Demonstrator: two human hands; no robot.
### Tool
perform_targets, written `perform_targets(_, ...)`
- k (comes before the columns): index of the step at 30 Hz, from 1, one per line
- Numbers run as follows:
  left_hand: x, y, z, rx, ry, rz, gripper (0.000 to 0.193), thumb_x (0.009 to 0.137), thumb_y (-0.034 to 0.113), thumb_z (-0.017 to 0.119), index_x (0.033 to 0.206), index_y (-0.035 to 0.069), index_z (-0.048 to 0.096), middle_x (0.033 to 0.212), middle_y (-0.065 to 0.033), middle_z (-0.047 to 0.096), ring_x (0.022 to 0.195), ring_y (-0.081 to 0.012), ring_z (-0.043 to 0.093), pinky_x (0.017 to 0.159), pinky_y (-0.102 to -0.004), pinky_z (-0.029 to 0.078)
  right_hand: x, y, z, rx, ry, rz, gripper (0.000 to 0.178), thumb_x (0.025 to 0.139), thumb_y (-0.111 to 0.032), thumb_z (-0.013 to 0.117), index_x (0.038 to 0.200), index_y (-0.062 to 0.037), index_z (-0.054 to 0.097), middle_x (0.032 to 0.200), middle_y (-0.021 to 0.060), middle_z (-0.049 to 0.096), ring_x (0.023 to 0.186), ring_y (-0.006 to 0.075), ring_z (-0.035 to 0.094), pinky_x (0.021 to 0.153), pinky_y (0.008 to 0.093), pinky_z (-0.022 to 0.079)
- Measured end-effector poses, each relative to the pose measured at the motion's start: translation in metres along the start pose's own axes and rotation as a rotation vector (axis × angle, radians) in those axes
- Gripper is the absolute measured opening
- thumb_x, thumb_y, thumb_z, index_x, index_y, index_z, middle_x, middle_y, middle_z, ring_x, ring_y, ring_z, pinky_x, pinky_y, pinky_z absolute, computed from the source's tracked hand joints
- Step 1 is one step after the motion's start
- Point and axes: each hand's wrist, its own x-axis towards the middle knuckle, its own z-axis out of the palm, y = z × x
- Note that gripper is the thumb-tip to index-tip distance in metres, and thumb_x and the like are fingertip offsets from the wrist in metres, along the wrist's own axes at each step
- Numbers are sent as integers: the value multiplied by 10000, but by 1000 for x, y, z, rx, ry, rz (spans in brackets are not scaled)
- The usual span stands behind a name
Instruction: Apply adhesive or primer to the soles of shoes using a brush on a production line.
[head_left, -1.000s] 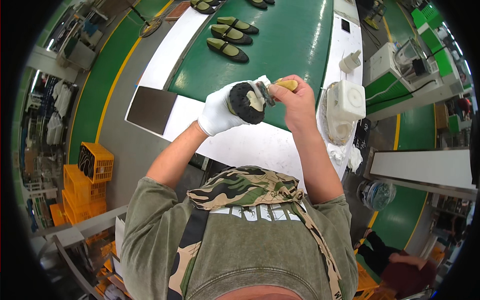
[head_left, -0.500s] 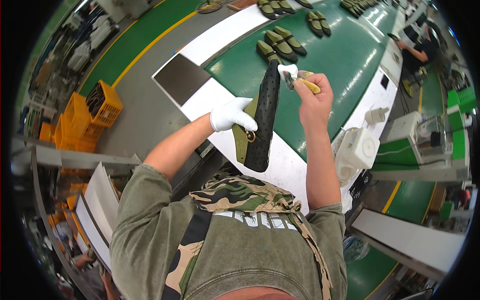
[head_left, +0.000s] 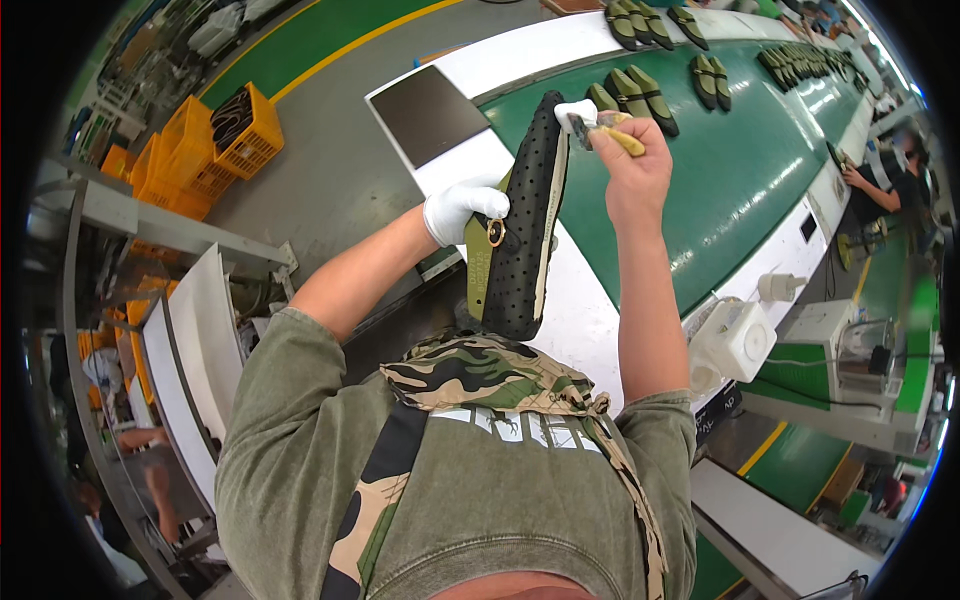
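Note:
In a white glove, my left hand [head_left: 466, 210] grips a green flat shoe [head_left: 479, 272] around its upper, beside the strap and round buckle. The shoe stands nearly upright, toe at the far end, with its black dotted sole [head_left: 524, 230] turned up toward me. A pale line runs along the sole's right edge. Bare, my right hand [head_left: 638, 165] is closed on a yellow-handled brush [head_left: 628, 141] with a grey metal band. Its white head [head_left: 573, 113] touches the sole's edge near the toe; whether it is bristle or cloth is hard to tell.
Several green shoes [head_left: 632, 92] lie on the green conveyor belt [head_left: 690, 190] beyond my hands. A white plastic container [head_left: 738, 340] stands at the right table edge. Yellow crates [head_left: 247, 135] are stacked on the floor at left. Another person [head_left: 890, 185] works at the far right.
The shoe has rolled so that more of its sole and the pale edge line shows. The brush head stays near the toe. The background has shifted right and upward in view.

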Motion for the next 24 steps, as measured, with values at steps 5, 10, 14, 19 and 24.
perform_targets(5,-43,19,-3,22,233,74,735,716,337,685,1331,-2,467,1126,-172,630,1048,-317,649,939,-462,525,-36,3,29,-77,-315,39,225,799,50,717,860,-37,518,1038,127,626,859,105,549,759,240,460)
perform_targets(10,-100,22,-43,-121,351,179,700,792,402,642,1341,-3,481,1206,-209,624,1105,-336,626,1013,-441,478,-50,8,48,63,-732,315,256,775,-40,768,836,-76,522,1016,138,628,840,105,537,744,267,449)
perform_targets(14,-133,23,-60,-147,472,282,751,802,468,647,1345,-19,468,1216,-257,603,1124,-365,612,1031,-459,461,-41,25,71,183,-850,439,252,772,-51,770,836,-79,528,1022,140,632,862,114,543,754,260,444)
perform_targets(19,-175,33,-55,-251,465,339,728,811,437,646,1341,-35,482,1222,-242,613,1112,-375,618,1028,-478,459,-44,39,124,10,-639,346,237,767,15,738,841,-57,526,1023,132,652,882,140,582,771,281,472)
perform_targets(24,-203,20,-85,-290,589,452,462,813,239,663,1188,-27,612,1118,-181,682,993,-317,674,953,-458,515,-48,52,148,140,-752,364,237,736,31,702,854,-55,515,1038,148,614,897,178,560,821,298,456)
